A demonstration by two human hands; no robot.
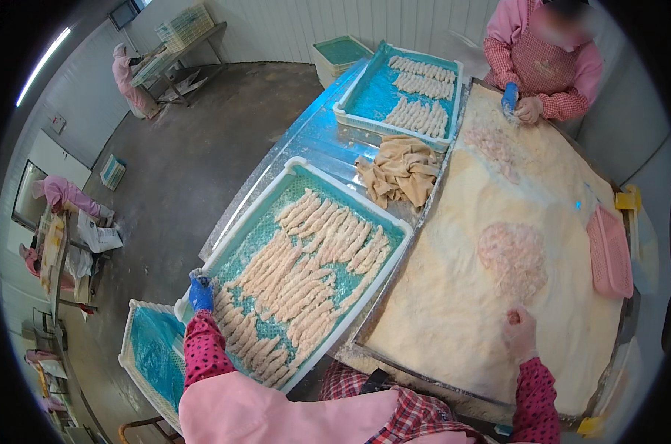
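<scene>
My left hand [200,291], in a blue glove, is closed on the rim at the left corner of a white tray [300,164] lined with green mesh. Rows of flour-coated meat strips [276,266] lie side by side in it. My right hand [521,334], in a thin pale glove, is curled closed just above the flour [439,325] in a wide metal-edged trough. Whatever its fingers may hold is hidden. Beyond that hand, a heap of pink raw meat pieces [511,260] rests on the flour.
Further back is a second tray [365,81] with coated strips, and a crumpled tan cloth [400,170] lies between the trays. A pink basket [609,251] stands at the trough's right edge. Across the trough a co-worker [546,63] works. Stacked crates [154,348] stand lower left.
</scene>
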